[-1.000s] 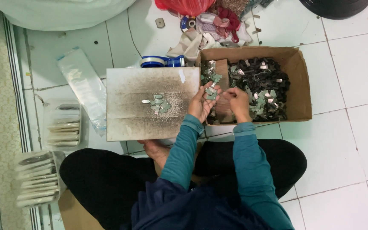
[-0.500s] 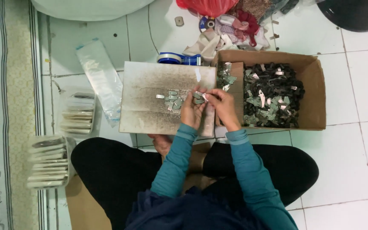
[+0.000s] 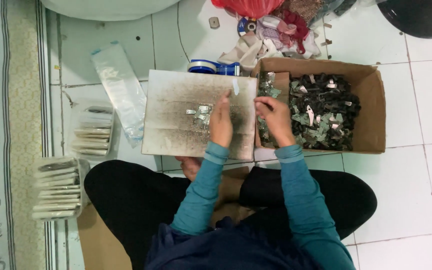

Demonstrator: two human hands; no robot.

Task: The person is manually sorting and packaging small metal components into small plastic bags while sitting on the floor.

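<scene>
— Where are the small metal pieces (image 3: 199, 114)?
— Mid-board (image 3: 176, 131), just beside the left hand (image 3: 221, 125), whose grip I cannot tell. The right hand (image 3: 276, 119) pinches narrow at the cardboard box (image 3: 371, 115) edge.
— Handling?
— Likely light, stiff, thin; pinch the edges.

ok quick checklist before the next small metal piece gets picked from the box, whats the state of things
1. Left hand over the board, beside the small pile of metal pieces: ok.
2. Right hand at the near edge of the cardboard box, within reach of the parts: ok.
3. Right hand empty for a pick: cannot tell, the fingertips are curled.
4. Box stocked with dark and silvery parts: ok.
5. Bare room on the board for more pieces: ok.
6. Tape dispenser lies behind the board, apart from both hands: ok.
</scene>
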